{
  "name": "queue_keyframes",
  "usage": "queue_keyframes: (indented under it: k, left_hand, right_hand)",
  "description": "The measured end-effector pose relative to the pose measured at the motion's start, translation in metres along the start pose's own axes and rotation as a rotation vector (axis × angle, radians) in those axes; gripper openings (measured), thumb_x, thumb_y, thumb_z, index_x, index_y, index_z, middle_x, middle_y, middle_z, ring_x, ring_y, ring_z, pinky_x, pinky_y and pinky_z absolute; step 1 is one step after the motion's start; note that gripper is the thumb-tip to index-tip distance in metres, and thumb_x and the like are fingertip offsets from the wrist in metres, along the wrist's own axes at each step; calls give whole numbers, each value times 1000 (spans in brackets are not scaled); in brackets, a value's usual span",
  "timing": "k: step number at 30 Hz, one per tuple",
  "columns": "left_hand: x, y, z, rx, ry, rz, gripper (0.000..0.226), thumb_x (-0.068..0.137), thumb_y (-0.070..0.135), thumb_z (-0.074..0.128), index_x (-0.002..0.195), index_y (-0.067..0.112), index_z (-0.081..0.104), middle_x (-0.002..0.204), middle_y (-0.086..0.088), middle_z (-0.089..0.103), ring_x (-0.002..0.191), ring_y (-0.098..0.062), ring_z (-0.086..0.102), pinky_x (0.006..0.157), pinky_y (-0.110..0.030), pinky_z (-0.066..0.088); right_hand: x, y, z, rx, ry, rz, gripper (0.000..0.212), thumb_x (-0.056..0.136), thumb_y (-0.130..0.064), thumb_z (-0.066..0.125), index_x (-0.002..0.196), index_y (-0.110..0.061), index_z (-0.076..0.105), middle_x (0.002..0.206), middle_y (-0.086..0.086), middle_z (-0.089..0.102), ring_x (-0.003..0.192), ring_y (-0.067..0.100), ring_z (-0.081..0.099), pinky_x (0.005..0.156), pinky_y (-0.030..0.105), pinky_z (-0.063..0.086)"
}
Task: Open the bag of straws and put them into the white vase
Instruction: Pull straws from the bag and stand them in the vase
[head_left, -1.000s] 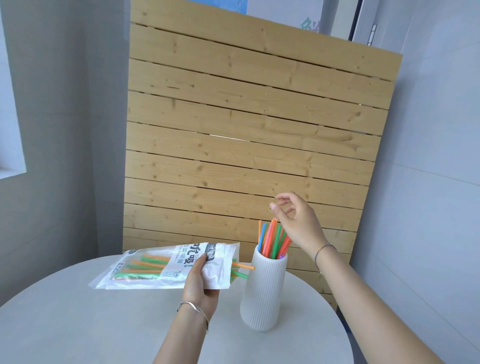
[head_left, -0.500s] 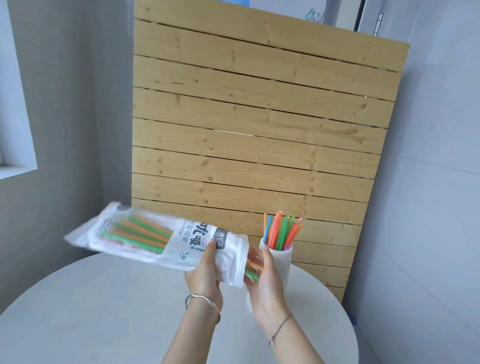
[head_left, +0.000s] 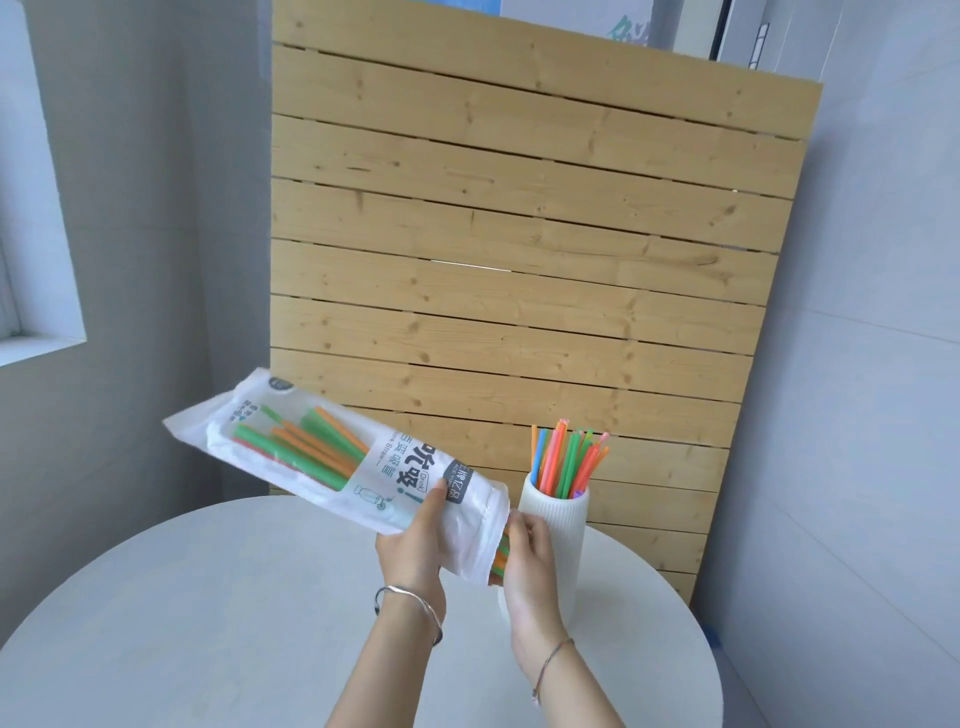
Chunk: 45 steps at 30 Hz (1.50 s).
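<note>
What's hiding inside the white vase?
Straws in orange, green, blue and pink stand in the white vase, tops poking out. Their lower parts are hidden by its wall, and the right hand covers part of its base.

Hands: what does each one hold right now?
Left hand: holds the bag near its open end.
Right hand: fingers pinch straws at the bag's mouth.
</note>
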<state>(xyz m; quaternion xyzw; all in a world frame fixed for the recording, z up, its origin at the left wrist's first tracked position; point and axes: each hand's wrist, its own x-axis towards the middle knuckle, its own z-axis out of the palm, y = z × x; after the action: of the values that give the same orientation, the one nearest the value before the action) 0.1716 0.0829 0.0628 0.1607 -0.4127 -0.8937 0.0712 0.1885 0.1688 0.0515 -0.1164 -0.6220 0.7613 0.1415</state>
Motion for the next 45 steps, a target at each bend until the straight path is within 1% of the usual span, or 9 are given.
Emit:
queue_keyframes:
  k: [4, 11, 15, 20, 24, 27, 32, 39, 45]
  left_hand:
    - [7, 0, -6, -50, -1, -79, 32, 80, 19, 73, 107, 5, 65, 88, -3, 67, 75, -15, 63, 62, -24, 48]
    - [29, -5, -19, -126, -37, -155, 44, 78, 29, 72, 117, 10, 65, 118, -7, 69, 108, -23, 65, 98, -39, 50]
    - [43, -6, -25, -222, -19, -203, 35, 82, 26, 68, 113, 11, 65, 118, -7, 65, 108, -25, 62, 101, -43, 47]
    - [45, -13, -24, -254, 7, -230, 31, 85, 20, 66, 114, 10, 64, 123, -11, 64, 113, -27, 60, 104, -43, 45]
    - [41, -13, -23, -305, 52, -264, 43, 88, 19, 62, 128, 4, 57, 131, -9, 61, 105, -22, 63, 73, -26, 58]
    - [37, -11, -20, -341, 39, -275, 44, 90, 18, 60, 131, 3, 55, 130, -10, 61, 90, -17, 63, 54, -23, 57]
    - [29, -20, -14, -260, -53, -297, 44, 89, 21, 60, 129, 3, 56, 129, -13, 62, 115, -28, 60, 103, -43, 45]
    - [33, -16, -19, -296, -58, -275, 41, 91, 20, 58, 129, 5, 56, 132, -11, 60, 101, -23, 62, 97, -37, 47]
    - [26, -26, -9, -236, -133, -295, 43, 88, 21, 61, 128, 4, 58, 130, -12, 62, 121, -27, 58, 106, -42, 43]
  right_hand:
    - [11, 2, -8, -166, -113, -143, 12, 94, -16, 50, 83, -12, 54, 76, 6, 62, 62, 15, 53, 47, 15, 37]
    - [21, -14, -30, -201, 1, -325, 21, 91, -26, 56, 72, -18, 59, 62, 4, 51, 54, 13, 41, 52, 28, 34]
    - [25, -32, -48, -42, 186, -356, 29, 92, -30, 55, 66, -16, 59, 58, -2, 55, 55, 15, 44, 51, 29, 33]
    - [14, -41, -43, 124, 166, -221, 35, 91, -35, 53, 69, -8, 57, 56, 1, 51, 47, 12, 44, 41, 22, 35]
    - [8, -42, -34, 385, 21, -126, 43, 92, -47, 43, 78, -11, 63, 69, 4, 68, 54, 17, 54, 42, 24, 45]
    - [7, -38, -28, 275, -42, -156, 25, 89, -32, 56, 82, -10, 66, 74, 4, 65, 51, 14, 54, 48, 25, 49]
    - [8, -23, -19, -36, -70, -230, 18, 90, -17, 58, 83, -2, 65, 52, -2, 49, 44, 10, 44, 40, 17, 36]
    - [17, -40, -43, 51, 137, -235, 41, 95, -34, 47, 60, -15, 54, 43, -2, 36, 37, 8, 32, 39, 18, 26]
    - [14, -35, -34, -34, -43, -256, 17, 89, -18, 60, 73, -11, 64, 48, -4, 43, 37, 5, 38, 39, 14, 31]
